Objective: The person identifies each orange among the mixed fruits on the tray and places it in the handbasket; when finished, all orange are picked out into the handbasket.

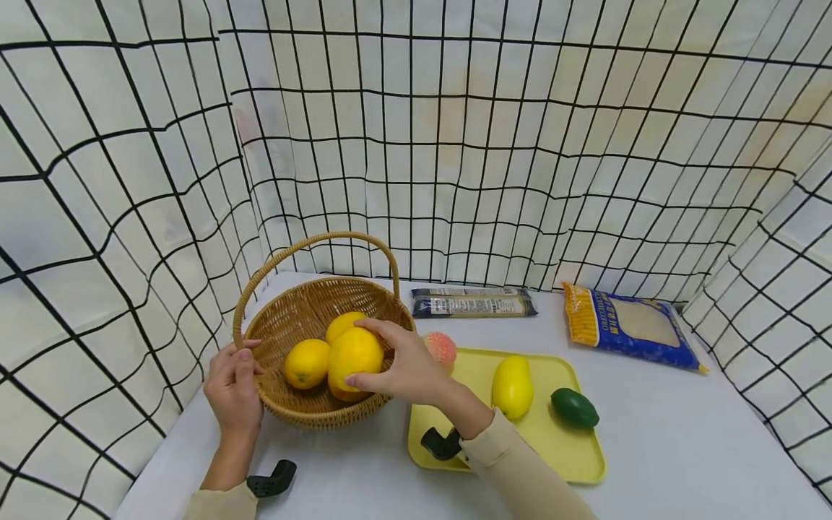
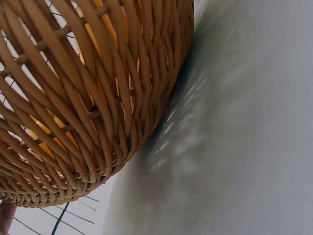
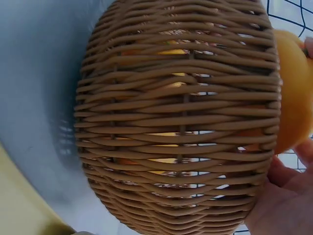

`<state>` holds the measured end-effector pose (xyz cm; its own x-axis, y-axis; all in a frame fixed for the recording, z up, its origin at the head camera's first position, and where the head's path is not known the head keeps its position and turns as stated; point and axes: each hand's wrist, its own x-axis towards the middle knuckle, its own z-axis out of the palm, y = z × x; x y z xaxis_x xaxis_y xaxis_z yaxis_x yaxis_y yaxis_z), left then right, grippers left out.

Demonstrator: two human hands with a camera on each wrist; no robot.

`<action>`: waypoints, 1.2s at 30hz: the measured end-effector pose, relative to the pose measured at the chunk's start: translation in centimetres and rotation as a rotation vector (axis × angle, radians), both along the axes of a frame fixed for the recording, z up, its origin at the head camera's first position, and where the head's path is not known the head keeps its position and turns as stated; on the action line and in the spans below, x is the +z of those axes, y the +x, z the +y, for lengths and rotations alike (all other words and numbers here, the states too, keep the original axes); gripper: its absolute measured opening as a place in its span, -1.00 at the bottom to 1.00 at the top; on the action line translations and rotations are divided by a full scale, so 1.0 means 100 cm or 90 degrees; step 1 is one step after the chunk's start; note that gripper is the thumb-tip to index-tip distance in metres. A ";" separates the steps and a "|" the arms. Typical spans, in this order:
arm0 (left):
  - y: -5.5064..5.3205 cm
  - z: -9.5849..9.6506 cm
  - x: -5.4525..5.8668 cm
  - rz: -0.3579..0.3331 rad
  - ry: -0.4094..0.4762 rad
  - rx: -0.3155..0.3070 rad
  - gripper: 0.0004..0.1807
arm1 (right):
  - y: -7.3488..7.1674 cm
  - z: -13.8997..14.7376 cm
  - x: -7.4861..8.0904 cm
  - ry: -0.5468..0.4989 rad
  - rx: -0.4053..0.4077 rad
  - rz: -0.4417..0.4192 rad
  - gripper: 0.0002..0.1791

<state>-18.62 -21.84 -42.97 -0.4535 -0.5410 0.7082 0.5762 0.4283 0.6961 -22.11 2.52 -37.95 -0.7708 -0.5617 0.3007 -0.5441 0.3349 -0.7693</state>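
A wicker basket (image 1: 312, 412) with an arched handle stands on the left of the table. My left hand (image 1: 235, 390) grips its left rim by the foot of the handle. Inside lie a lemon (image 1: 307, 363) and another yellow fruit (image 1: 344, 323), partly hidden. My right hand (image 1: 406, 365) reaches over the right rim and holds a large, rounded yellow fruit (image 1: 356, 354) between thumb and fingers. In the right wrist view, that fruit (image 3: 292, 93) shows beyond the basket rim. The left wrist view is mostly the basket's woven side (image 2: 88, 98).
A yellow tray (image 1: 559, 462) to the right bears a yellow mango (image 1: 512, 388) and a dark green fruit (image 1: 575, 408). A pinkish peach (image 1: 441, 349) sits at its back left corner, partly hidden. Behind lie a slim pasta packet (image 1: 474, 302) and a blue-and-yellow pasta bag (image 1: 630, 326).
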 end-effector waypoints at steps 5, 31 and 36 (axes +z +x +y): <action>0.000 0.001 0.001 -0.007 -0.002 0.010 -0.54 | -0.005 -0.003 0.004 0.042 0.026 -0.017 -0.13; -0.002 -0.001 -0.002 0.023 -0.004 -0.012 -0.56 | -0.009 -0.032 0.000 0.193 0.162 0.022 -0.15; -0.002 0.000 -0.001 0.038 -0.009 -0.014 -0.56 | -0.007 -0.028 -0.002 0.128 0.190 -0.026 -0.26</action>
